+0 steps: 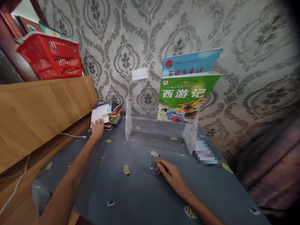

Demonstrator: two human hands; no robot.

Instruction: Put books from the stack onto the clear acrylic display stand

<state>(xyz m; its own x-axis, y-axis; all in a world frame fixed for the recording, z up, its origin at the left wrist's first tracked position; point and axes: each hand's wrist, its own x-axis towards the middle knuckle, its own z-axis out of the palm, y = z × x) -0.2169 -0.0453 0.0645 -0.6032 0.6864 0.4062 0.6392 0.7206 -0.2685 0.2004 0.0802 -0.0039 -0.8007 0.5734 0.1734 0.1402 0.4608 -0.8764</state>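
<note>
My left hand (97,127) grips the near edge of a white book (99,115) at the pile of books (115,116) by the wall. Its fingers lie on top of the cover; the thumb is mostly hidden. Over the table my right hand (170,175) is empty, its fingers loosely bent and slightly apart. Beyond it stands a clear acrylic book rack (190,132). Two picture books are upright at its right end: a green one (185,98) in front and a blue one (187,64) behind.
A dark blue-grey cloth (93,184) with pineapple prints covers the table. To the left, a red basket (58,57) sits on a wooden cabinet (47,104). A white cable (73,135) runs beside the table. Right of the rack lies a pixelated item (206,153). A white paper (140,73) shows against the wall.
</note>
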